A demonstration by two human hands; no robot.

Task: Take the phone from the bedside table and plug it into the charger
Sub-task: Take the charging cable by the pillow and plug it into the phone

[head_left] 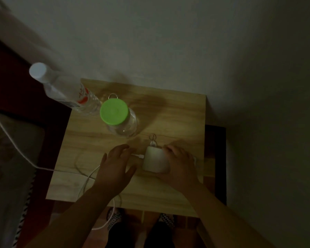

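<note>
A pale phone (155, 161) with a small key-ring charm at its far end lies on the wooden bedside table (177, 113). My right hand (179, 162) is wrapped around its right side and holds it. The white charger cable (14, 142) runs in from the left, loops over the table, and its plug (139, 155) sits against the phone's left edge. My left hand (115, 167) rests just left of the plug, fingers spread, thumb and fingers close to the cable end; whether it pinches the plug I cannot tell in the dim light.
A clear jar with a green lid (115, 111) stands at the table's far middle. A clear water bottle with a white cap (61, 86) stands at the far left corner. A bed edge (21, 136) lies left. The wall is behind. My feet (166, 220) stand below the front edge.
</note>
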